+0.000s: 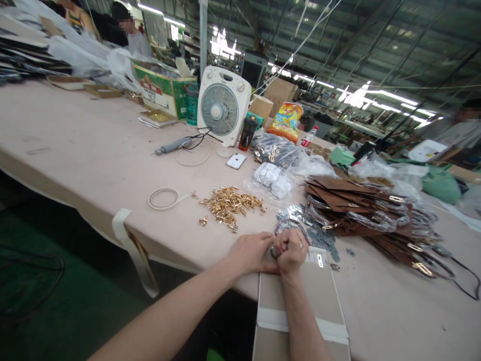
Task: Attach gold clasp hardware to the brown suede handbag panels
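The left hand (251, 253) and the right hand (291, 249) are pushed together at the near edge of the table (75, 145). Both are curled tight, and a small dark piece (273, 252) peeks out between them. I cannot tell what it is. The hands sit over a flat cardboard box (300, 301) that hangs out past the table edge. A clear bag (276, 149) further back is full of little metal bits, and a second bag (272, 180) beside it holds white pieces. A green and white box (160, 91) stands far back by the fan (223, 105). It is open, but I cannot see what is in it. An orange snack bag (286, 120) stands behind the bags. Gold pieces (229, 203) lie loose in a heap, not in any box, close to the hands. A stack of brown pieces (368, 210) fills the right side, and silver wrappers (300, 223) lie just behind the hands. To the left the table is bare and wide, with only a tape ring (163, 199) on it. The table edge runs slanting to the left, and the green floor (56, 281) is below.
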### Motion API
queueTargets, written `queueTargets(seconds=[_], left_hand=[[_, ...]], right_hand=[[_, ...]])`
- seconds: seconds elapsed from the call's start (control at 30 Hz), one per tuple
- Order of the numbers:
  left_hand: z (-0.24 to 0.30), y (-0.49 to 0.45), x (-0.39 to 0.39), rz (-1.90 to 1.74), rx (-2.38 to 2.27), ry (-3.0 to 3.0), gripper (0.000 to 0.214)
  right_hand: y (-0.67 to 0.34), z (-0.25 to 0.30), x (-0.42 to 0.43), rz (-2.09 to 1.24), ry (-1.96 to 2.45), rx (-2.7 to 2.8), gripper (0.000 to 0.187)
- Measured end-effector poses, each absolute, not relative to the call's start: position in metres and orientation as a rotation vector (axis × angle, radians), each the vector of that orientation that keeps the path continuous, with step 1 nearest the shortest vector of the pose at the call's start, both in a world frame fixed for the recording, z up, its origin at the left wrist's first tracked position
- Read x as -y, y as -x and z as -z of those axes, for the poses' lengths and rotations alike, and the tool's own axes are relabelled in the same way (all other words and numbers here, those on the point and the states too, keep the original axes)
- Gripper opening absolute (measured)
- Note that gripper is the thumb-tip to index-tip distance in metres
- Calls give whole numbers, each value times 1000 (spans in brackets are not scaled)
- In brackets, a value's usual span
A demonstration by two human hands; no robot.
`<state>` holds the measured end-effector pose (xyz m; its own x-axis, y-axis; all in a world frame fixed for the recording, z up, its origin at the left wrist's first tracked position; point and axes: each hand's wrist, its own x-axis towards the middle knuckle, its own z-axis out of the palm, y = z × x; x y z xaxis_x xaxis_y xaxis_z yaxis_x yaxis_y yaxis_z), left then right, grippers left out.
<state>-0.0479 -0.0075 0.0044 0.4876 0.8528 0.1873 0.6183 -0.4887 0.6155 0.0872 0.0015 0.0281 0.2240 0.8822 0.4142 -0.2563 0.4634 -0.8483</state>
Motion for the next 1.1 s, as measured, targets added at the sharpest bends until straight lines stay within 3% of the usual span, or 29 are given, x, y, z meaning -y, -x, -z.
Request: queueTargets(seconds=[0.23, 0.47, 0.9, 1.1], left_hand=[[0, 47, 8, -694, -1213, -2243, 79], [-5, 47, 8, -669, -1195, -2190, 60], [-11, 42, 14, -718, -1207, -2250, 57], [12, 38, 1, -703, -1279, -2305, 62]], right_hand=[[-90, -37, 2, -835, 647, 1077, 35], [-88, -22, -1, -883, 830, 1243, 44], [-107, -4, 4, -1047, 798, 1047, 47], [-199, -8, 16, -762, 957, 857, 48]])
